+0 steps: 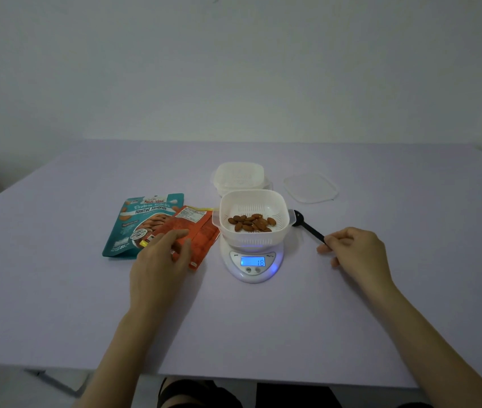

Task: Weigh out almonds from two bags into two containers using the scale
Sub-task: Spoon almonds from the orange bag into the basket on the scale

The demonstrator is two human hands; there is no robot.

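A white container (254, 206) holding several almonds (252, 222) stands on the white scale (252, 264), whose lit display reads 18. Behind it sits a second, closed white container (239, 175). Left of the scale lie a teal almond bag (134, 222) and, partly on top of it, an orange almond bag (195, 231). My left hand (161, 259) rests flat on the orange bag, fingers spread. My right hand (354, 251) pinches the handle end of a black spoon (307, 226) lying on the table right of the scale.
A clear lid (310, 187) lies at the back right of the containers. The lilac table (86, 304) ends at a front edge near my knees. A plain wall rises behind the table.
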